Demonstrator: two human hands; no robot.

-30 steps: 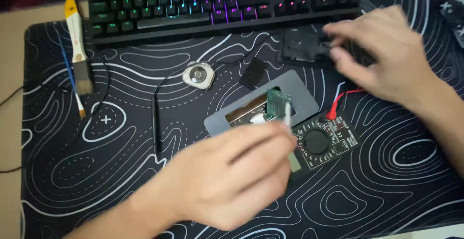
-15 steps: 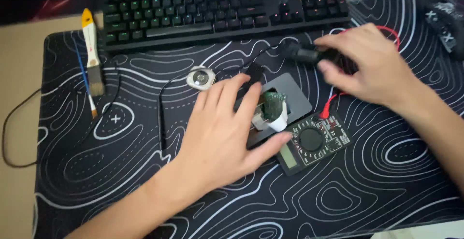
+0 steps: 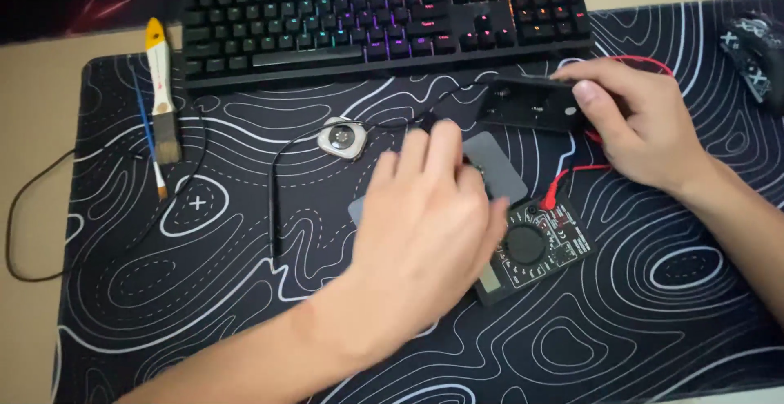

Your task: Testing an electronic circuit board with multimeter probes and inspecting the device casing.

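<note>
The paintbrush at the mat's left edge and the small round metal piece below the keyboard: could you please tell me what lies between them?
In the head view, only patterned desk mat lies between the paintbrush and the round metal piece; a thin black cable curves just below that stretch.

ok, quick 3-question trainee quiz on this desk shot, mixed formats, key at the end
1. True or false: the left hand lies palm down over the grey plate, covering most of it.
2. Multiple choice: what does the right hand grip? A) the paintbrush B) a flat black box C) the multimeter
3. Fill in: the small round silver disc lies on the mat just below the ____.

Key
1. True
2. B; its fingers wrap the box's right end, just below the keyboard.
3. keyboard
</note>
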